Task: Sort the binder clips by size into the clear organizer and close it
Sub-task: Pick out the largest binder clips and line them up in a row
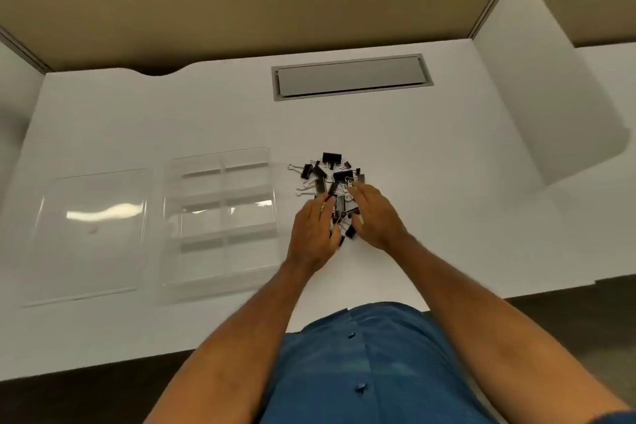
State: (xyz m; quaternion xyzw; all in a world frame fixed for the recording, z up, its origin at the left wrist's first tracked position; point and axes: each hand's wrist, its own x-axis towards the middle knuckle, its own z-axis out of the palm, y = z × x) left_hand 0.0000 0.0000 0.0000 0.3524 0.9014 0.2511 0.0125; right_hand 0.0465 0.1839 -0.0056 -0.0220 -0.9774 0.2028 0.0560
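head view: both hands, left (313,231) and right (373,213), fingers loosely spread on the binder clips (330,179), no clear grip.

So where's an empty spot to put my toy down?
Bare desk lies between the clip pile and the grey hatch, and right of the pile. Crowded: lid, organizer, and both hands on the clips.

Both hands (344,222) on binder clips (330,179)
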